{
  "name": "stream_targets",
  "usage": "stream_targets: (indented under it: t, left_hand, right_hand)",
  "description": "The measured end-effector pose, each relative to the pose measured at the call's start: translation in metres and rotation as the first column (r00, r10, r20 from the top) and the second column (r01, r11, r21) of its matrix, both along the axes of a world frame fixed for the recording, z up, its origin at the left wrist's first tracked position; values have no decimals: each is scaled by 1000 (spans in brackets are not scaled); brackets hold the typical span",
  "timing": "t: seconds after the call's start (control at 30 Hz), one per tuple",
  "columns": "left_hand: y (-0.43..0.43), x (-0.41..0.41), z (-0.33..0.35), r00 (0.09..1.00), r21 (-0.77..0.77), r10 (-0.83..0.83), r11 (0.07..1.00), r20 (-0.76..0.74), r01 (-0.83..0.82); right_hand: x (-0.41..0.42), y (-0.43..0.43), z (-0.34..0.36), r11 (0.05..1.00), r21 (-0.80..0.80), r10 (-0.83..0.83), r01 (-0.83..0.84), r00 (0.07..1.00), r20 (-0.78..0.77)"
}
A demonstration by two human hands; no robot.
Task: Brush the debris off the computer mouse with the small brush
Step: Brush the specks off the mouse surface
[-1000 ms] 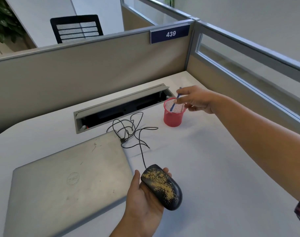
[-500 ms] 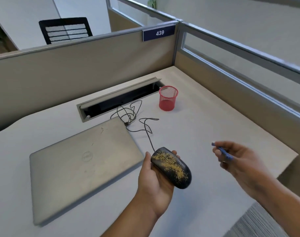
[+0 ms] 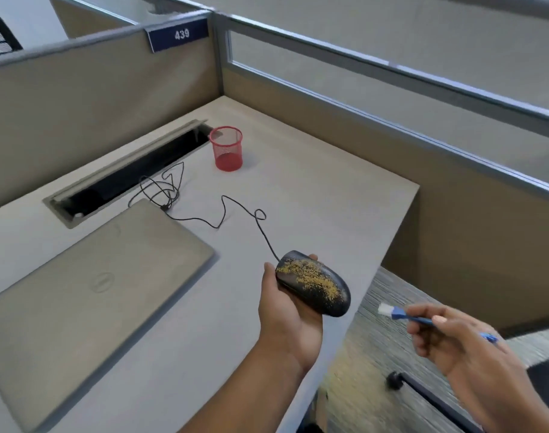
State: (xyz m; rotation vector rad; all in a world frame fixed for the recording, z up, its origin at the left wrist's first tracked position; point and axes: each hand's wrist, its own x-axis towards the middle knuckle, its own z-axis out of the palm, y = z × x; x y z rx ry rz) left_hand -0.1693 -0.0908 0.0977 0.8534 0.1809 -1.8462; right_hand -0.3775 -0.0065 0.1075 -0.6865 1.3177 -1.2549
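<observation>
My left hand (image 3: 285,310) holds a black computer mouse (image 3: 312,282) from below, near the desk's right edge. Yellowish debris covers the mouse's top. Its black cord (image 3: 223,210) trails back across the desk toward the laptop. My right hand (image 3: 454,342) is shut on a small blue brush (image 3: 401,314), with its white bristles pointing left toward the mouse. The bristles are a short gap to the right of the mouse, not touching it, out over the floor.
A closed silver laptop (image 3: 88,282) lies on the desk (image 3: 313,195) at the left. A red mesh cup (image 3: 226,148) stands by the open cable tray (image 3: 126,176). Partition walls (image 3: 95,89) border the back and right. A chair base (image 3: 423,392) is below right.
My right hand brought the brush from the red cup toward me and turned it, so the bristles now point at the mouse. My left hand shifted the mouse rightward, to the desk edge.
</observation>
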Motion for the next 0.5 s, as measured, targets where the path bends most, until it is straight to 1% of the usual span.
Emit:
stream_targets:
  t: [0.07,0.13,0.2,0.27,0.33,0.5]
  left_hand:
    - [3,-13,4,999,-7,-33,999,-6,33]
    - [5,-27,9,999,-6,-54,999,-3,54]
    - [7,-41,14,998,-14,-64,998,16,64]
    - [5,-55,22,997,-25,-63,998,45,64]
    - [0,-69,27,996,-35,-37,999,86,41]
    - [-14,-108,38,992,-75,37,997,119,-29]
  right_hand:
    - [-6,9,6,1000,6,-7,7,1000,-27]
    - [-14,14,15,999,-2,-47,47,997,-67]
    - [-23,15,22,997,-49,-64,59,992,-112]
    - [-30,13,31,993,-107,-62,40,977,-205]
    - [-40,9,38,988,-154,-62,20,960,-274]
    - [-67,-4,44,964,-265,-113,20,934,-339]
